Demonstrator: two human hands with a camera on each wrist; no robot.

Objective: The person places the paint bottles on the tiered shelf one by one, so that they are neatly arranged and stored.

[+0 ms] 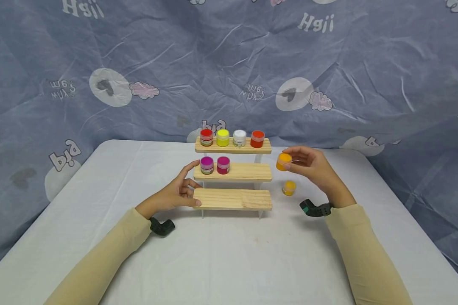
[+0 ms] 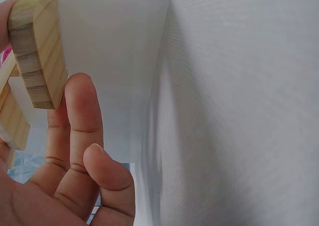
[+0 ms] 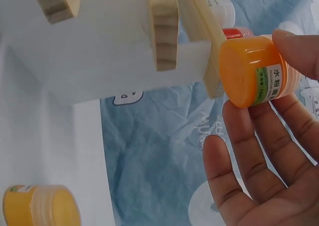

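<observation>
My right hand [image 1: 309, 167] pinches an orange gouache paint jar [image 3: 251, 71] between thumb and fingers, raised beside the right end of a three-tier wooden stand [image 1: 229, 199]. In the right wrist view the jar lies on its side, its label showing. A second, yellow-orange jar [image 1: 289, 188] rests on the table below this hand. My left hand [image 1: 175, 190] holds the left end of the stand, thumb on the lowest plank and index finger reaching the middle one. In the left wrist view, other fingers [image 2: 83, 106] lie under the plank's end [image 2: 37, 61].
Along the top tier stand red [image 1: 206, 138], yellow [image 1: 223, 138], white [image 1: 239, 138] and orange-red [image 1: 257, 139] jars. The middle tier holds a purple jar [image 1: 207, 165] and a magenta jar [image 1: 223, 165] at its left. A white cloth covers the table [image 1: 229, 262]; a blue-grey printed curtain [image 1: 213, 55] hangs behind.
</observation>
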